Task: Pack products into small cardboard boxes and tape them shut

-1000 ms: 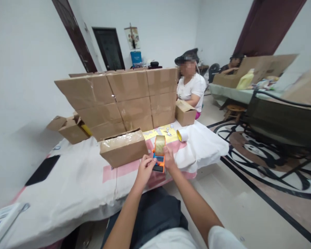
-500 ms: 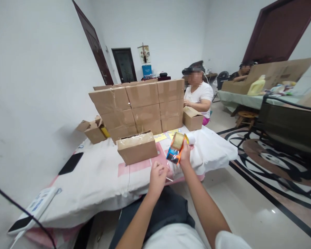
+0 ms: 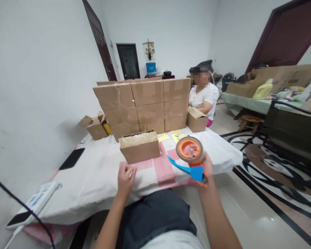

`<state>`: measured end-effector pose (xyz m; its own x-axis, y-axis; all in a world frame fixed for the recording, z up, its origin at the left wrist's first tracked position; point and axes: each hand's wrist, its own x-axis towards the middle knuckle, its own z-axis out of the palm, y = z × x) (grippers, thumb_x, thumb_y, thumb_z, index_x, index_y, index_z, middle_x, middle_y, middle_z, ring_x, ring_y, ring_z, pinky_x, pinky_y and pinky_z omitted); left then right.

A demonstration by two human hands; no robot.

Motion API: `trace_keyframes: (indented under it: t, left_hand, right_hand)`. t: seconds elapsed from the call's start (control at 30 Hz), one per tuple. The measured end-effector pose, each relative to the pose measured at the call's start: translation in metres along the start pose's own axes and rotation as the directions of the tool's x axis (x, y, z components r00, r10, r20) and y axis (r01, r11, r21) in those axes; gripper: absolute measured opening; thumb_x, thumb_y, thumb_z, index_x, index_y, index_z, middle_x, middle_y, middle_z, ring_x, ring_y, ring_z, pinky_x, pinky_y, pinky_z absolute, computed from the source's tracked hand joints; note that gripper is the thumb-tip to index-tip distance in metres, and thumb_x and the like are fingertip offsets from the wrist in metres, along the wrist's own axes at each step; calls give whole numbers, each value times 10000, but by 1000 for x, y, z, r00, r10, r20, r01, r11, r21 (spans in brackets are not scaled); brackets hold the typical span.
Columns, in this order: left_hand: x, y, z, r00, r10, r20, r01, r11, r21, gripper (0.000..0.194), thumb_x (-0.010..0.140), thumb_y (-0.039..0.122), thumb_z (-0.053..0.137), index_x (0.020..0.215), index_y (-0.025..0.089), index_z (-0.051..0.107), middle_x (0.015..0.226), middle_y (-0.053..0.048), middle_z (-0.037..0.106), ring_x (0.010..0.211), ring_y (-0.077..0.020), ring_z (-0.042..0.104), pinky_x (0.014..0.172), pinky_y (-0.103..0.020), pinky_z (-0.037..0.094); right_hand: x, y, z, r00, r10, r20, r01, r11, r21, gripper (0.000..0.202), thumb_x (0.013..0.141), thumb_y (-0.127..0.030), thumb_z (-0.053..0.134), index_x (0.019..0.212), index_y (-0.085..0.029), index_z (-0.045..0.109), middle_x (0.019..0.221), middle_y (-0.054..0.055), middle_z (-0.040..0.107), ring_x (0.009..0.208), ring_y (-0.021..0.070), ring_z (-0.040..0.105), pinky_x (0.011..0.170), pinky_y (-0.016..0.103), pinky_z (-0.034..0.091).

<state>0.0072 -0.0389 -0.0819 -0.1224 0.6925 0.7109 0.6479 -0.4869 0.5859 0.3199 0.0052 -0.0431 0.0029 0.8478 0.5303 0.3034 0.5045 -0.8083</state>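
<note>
My right hand is wrapped round a tape dispenser with an orange and blue body and a wide roll of tape, raised over the front right of the table. My left hand hovers at the table's front edge with its fingers curled together. Whether anything small is pinched in them cannot be made out. Just beyond it lies a closed cardboard box, with shiny tape along its top. The box touches neither hand.
A wall of stacked cardboard boxes rises behind. Open boxes stand left and right. A black phone and a power strip lie left. A person in white sits beyond; another person works far right.
My right hand has swung right and turned the tape dispenser, so the roll's open side faces me. My left hand has moved left, away from the dispenser. The box stays put.
</note>
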Motion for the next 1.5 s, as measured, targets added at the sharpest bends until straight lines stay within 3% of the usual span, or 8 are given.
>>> trace_keyframes:
  t: [0.17,0.53,0.67,0.77,0.87,1.1,1.3,1.5]
  left_hand:
    - [6,-9,-26,986,-148,-79,147,989,-22,294,954,452,513,827,235,665,800,-35,640,810,-206,601,752,-342,476]
    - [32,19,-20,908,-416,-37,387,872,-300,207,865,390,670,900,192,718,795,-23,701,681,-138,614,636,-255,490]
    - [30,23,-21,862,-506,-28,461,806,-370,247,815,403,725,936,187,730,778,-23,727,589,-115,588,546,-234,464]
    - [30,30,-19,850,-527,2,494,795,-351,243,806,404,735,935,199,746,776,-26,740,627,-128,625,574,-236,480]
    - [27,38,-19,877,-480,22,464,835,-297,218,811,398,733,914,208,759,826,-38,757,711,-144,669,641,-241,505]
    - [10,35,-19,809,-576,120,580,747,-324,466,851,520,652,1133,148,642,519,35,624,354,-82,380,388,-216,299]
    - [71,5,-26,952,-270,-143,278,960,35,389,864,444,663,1171,208,626,1165,-109,719,1120,-244,655,988,-387,473]
    - [132,-31,-14,949,-125,289,-32,875,484,872,869,507,654,1575,231,223,1501,-142,535,1448,-307,420,1226,-590,101]
  right_hand:
    - [53,21,-7,896,293,-335,-101,867,489,670,862,-790,406,964,-196,699,893,105,771,873,294,760,721,428,647]
    - [94,89,52,866,454,-212,-411,886,217,549,778,-679,601,907,-150,664,926,135,734,905,290,686,852,434,557]
    - [61,55,57,890,330,-314,-297,943,147,546,786,-556,667,1162,-165,604,1060,113,675,970,251,624,926,427,501]
    - [34,0,84,995,52,82,-64,987,148,341,833,-483,680,1045,-215,686,1041,76,641,929,221,614,848,379,512]
    - [19,-55,115,946,-167,277,127,980,154,234,828,-378,738,1028,-259,721,1093,63,603,1045,231,586,941,399,478]
    - [43,-93,132,947,-272,170,237,950,203,108,864,-254,645,760,-226,654,945,50,604,1007,232,579,954,418,436]
    - [97,-87,129,978,-76,196,24,966,257,173,728,-368,714,703,-200,678,915,44,644,860,205,599,784,345,448]
    - [135,-87,151,926,15,378,-141,940,309,265,651,-429,769,715,-176,722,770,33,694,782,189,610,791,325,462]
